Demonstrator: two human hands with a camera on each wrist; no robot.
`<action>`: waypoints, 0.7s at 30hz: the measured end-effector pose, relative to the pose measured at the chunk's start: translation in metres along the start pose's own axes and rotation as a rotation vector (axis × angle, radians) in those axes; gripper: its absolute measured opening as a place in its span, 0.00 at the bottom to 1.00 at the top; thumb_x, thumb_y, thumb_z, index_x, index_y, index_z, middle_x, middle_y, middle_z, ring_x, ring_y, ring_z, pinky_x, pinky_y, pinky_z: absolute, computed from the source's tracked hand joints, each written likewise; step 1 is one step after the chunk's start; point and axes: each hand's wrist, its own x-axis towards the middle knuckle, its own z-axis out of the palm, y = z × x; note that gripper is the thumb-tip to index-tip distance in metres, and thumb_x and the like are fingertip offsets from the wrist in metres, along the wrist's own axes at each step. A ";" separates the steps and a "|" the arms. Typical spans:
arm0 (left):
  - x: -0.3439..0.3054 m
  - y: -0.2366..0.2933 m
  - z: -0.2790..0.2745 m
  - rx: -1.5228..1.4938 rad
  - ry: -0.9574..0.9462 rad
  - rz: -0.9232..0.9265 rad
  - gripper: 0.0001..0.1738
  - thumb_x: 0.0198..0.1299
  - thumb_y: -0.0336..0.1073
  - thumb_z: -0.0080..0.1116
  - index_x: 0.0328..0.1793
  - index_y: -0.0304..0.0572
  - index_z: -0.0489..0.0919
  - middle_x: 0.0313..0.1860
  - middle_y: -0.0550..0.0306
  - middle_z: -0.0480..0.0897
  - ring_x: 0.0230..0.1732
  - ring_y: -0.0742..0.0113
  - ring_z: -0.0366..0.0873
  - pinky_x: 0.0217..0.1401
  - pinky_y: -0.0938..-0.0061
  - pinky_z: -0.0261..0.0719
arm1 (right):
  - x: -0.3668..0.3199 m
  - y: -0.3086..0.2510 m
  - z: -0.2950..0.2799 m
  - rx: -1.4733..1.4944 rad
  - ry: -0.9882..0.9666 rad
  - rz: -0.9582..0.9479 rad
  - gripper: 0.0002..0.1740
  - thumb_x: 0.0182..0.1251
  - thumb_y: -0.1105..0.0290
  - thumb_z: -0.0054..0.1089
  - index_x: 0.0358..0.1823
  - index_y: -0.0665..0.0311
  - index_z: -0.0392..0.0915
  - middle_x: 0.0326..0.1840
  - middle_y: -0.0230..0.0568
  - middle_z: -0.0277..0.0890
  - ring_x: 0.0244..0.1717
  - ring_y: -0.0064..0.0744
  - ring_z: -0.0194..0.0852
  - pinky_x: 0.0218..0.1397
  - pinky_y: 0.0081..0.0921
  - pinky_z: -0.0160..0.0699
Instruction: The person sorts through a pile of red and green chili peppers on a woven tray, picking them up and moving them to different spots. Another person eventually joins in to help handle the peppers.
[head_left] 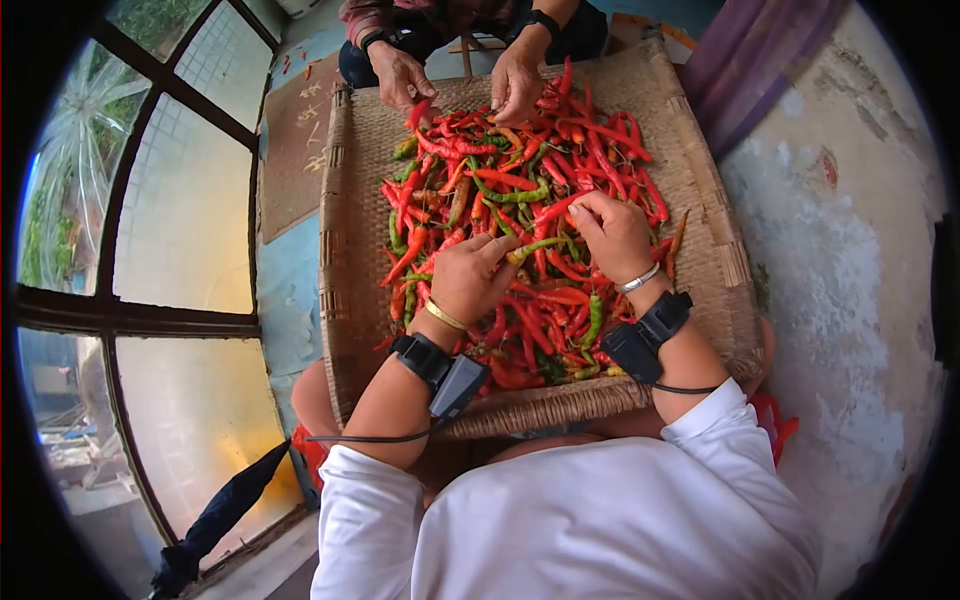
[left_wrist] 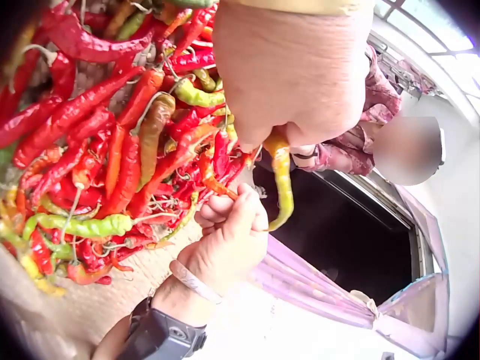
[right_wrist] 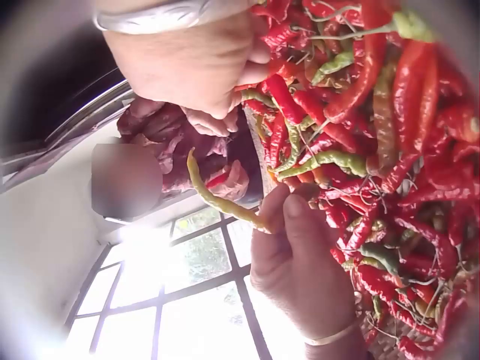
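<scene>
My left hand (head_left: 468,280) pinches a yellow-green chili pepper (head_left: 535,250) between thumb and fingers. Its curved body points away from the fingertips in the left wrist view. To the right, my right hand (head_left: 612,238) has thumb and fingertips together at the end of a red chili pepper (head_left: 555,210). Both hands are close above a heap of chili peppers (head_left: 530,320), mostly red with some green and orange ones, many with thin stems. The heap lies on a large woven tray (head_left: 705,200).
Across the tray, another person's two hands (head_left: 517,85) work at the heap's far edge, by a red chili. Windows (head_left: 185,200) with dark frames line the left side, a worn wall (head_left: 840,250) the right. A dark folded umbrella (head_left: 225,510) leans at lower left.
</scene>
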 end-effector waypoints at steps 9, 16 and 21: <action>0.002 0.019 0.003 -0.170 0.093 0.088 0.18 0.44 0.38 0.63 0.42 0.40 0.75 0.38 0.54 0.75 0.29 0.58 0.76 0.28 0.71 0.75 | -0.002 -0.007 -0.008 0.752 -0.351 0.459 0.16 0.64 0.62 0.47 0.24 0.63 0.75 0.11 0.27 0.66 0.12 0.14 0.60 0.15 0.12 0.58; -0.003 0.016 0.020 -0.377 0.022 0.064 0.14 0.48 0.34 0.61 0.41 0.42 0.74 0.36 0.56 0.75 0.29 0.63 0.76 0.28 0.74 0.76 | -0.001 -0.009 -0.015 1.194 -0.429 0.535 0.15 0.65 0.60 0.45 0.30 0.65 0.73 0.11 0.28 0.66 0.11 0.16 0.61 0.17 0.13 0.62; -0.001 0.013 0.019 -1.114 -0.086 -0.396 0.13 0.52 0.36 0.59 0.40 0.37 0.75 0.28 0.60 0.77 0.26 0.75 0.74 0.28 0.79 0.73 | 0.003 0.005 -0.010 0.905 -0.180 0.674 0.14 0.66 0.62 0.44 0.38 0.66 0.73 0.15 0.27 0.69 0.16 0.18 0.64 0.21 0.16 0.65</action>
